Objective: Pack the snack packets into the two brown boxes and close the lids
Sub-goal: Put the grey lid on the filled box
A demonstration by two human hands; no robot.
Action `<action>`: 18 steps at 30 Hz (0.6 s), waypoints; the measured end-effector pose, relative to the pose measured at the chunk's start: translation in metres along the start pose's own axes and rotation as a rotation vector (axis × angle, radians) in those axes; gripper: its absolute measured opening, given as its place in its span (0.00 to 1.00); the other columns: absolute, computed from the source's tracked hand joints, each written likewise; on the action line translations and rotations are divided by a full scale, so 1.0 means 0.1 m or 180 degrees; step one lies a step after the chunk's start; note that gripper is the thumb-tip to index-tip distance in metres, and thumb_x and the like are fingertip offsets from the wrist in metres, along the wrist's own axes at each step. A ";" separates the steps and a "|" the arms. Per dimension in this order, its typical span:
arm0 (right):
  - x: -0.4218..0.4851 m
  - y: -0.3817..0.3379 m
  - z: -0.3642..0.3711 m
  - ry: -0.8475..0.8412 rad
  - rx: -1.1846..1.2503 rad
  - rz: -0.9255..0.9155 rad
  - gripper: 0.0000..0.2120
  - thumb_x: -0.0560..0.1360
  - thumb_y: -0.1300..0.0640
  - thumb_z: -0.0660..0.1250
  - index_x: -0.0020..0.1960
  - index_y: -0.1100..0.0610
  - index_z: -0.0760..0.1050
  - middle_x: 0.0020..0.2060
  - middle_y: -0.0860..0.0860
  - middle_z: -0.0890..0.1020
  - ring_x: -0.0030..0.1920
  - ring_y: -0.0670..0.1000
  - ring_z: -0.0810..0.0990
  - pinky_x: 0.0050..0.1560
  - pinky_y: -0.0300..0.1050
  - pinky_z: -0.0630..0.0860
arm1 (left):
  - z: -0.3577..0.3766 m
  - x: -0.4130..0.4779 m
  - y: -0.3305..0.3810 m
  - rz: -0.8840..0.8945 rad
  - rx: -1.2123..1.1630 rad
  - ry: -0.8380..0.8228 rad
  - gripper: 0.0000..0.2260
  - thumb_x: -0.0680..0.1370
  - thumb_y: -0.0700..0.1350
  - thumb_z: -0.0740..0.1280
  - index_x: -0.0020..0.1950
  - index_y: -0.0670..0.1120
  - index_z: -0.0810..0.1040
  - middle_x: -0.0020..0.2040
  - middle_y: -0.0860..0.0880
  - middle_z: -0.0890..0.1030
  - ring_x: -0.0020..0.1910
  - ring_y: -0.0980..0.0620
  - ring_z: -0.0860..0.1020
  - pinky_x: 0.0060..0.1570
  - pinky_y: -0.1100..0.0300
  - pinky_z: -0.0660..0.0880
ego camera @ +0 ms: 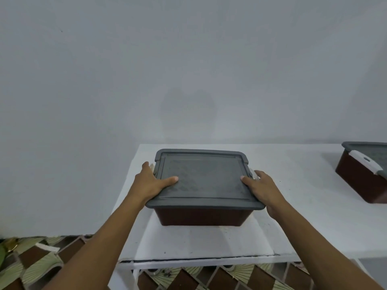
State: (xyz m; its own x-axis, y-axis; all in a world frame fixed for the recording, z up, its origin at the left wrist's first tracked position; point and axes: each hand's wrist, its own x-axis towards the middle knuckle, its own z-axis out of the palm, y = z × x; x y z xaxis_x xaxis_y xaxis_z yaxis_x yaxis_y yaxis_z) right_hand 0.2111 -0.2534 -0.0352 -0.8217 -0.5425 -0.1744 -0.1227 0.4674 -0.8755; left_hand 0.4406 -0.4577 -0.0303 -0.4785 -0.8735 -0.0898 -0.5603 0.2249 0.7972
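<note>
Both forearms reaching in from the near edge of the white ledge. Left hand and right hand clamped on the short ends of the brown box, thumbs flat on its grey lid, fingers down the sides. Box mid-ledge, squarely between the palms. Rigid plastic, probably light with packets; smooth walls, best gripped under the lid rim. Second brown box at the right edge, white latch showing.

Plain grey wall, white table, patterned floor
</note>
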 end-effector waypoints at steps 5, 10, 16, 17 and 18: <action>0.04 0.04 0.00 0.0038 0.0100 -0.0084 0.26 0.77 0.48 0.68 0.71 0.55 0.67 0.60 0.54 0.77 0.53 0.55 0.79 0.49 0.49 0.77 | 0.04 -0.02 -0.08 -0.0251 -0.0807 0.0094 0.31 0.65 0.54 0.79 0.63 0.45 0.72 0.55 0.46 0.80 0.49 0.47 0.80 0.48 0.51 0.80; 0.16 0.04 -0.02 0.0055 0.0064 -0.0099 0.26 0.76 0.48 0.68 0.71 0.55 0.68 0.60 0.54 0.78 0.53 0.55 0.79 0.50 0.51 0.78 | 0.09 0.01 0.00 -0.0326 -0.0992 0.0137 0.30 0.67 0.49 0.79 0.63 0.45 0.69 0.53 0.47 0.78 0.47 0.49 0.79 0.37 0.58 0.76; 0.36 0.01 -0.18 0.0066 -0.0028 -0.0006 0.28 0.75 0.46 0.69 0.72 0.54 0.67 0.62 0.55 0.77 0.54 0.57 0.79 0.55 0.56 0.79 | 0.27 0.13 0.18 -0.0233 -0.0678 0.0174 0.32 0.69 0.51 0.78 0.65 0.45 0.66 0.58 0.44 0.75 0.51 0.46 0.77 0.44 0.55 0.76; 0.39 0.01 -0.21 0.0088 -0.0036 0.0002 0.29 0.75 0.46 0.69 0.72 0.54 0.67 0.62 0.55 0.77 0.54 0.57 0.79 0.55 0.57 0.79 | 0.31 0.15 0.22 -0.0199 -0.0596 0.0185 0.32 0.69 0.51 0.78 0.66 0.45 0.65 0.60 0.44 0.75 0.52 0.46 0.77 0.46 0.55 0.76; 0.43 0.01 -0.24 0.0110 -0.0036 0.0013 0.29 0.74 0.46 0.69 0.71 0.54 0.67 0.62 0.55 0.77 0.54 0.57 0.79 0.55 0.56 0.79 | 0.34 0.16 0.26 -0.0151 -0.0487 0.0209 0.33 0.69 0.52 0.77 0.67 0.45 0.65 0.62 0.44 0.75 0.55 0.45 0.76 0.49 0.54 0.75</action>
State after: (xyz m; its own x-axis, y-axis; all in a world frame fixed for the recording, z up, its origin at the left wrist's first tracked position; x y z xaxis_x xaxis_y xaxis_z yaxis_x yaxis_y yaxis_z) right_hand 0.1623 -0.2591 -0.0328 -0.8409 -0.5163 -0.1622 -0.1255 0.4775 -0.8696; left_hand 0.3950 -0.4512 -0.0314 -0.4059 -0.9091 -0.0942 -0.4693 0.1188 0.8750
